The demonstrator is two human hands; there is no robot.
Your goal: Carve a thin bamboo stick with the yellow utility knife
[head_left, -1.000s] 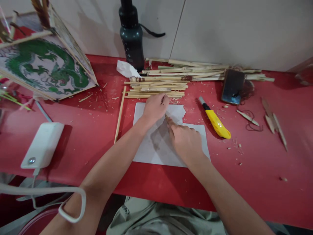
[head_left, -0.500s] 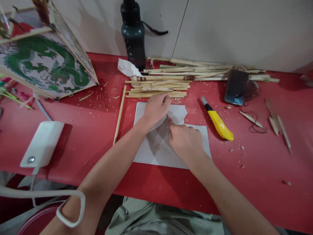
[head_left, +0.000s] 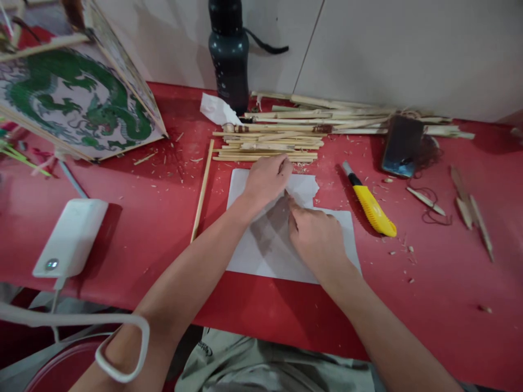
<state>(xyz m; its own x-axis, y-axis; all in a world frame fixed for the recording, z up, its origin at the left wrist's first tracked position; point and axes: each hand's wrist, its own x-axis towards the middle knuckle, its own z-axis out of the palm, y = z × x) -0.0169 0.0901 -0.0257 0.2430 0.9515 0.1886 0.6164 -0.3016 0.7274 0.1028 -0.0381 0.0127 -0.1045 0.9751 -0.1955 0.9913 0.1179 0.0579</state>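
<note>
Both my hands rest on a white sheet of paper lying on the red table. My left hand is curled at the sheet's torn top edge, fingers bent under. My right hand is closed just beside it, fingertips pinched against the left hand's. What the fingers pinch is too small to make out. A stack of thin bamboo strips lies just beyond the left hand.
A yellow utility knife lies right of the paper. A single long stick, dark bottle, dragon-printed lantern, white power bank, phone, bamboo offcuts and shavings surround the work.
The view has shifted slightly, so everything sits a little further right. Both hands stay together on the paper in nearly the same pose.
</note>
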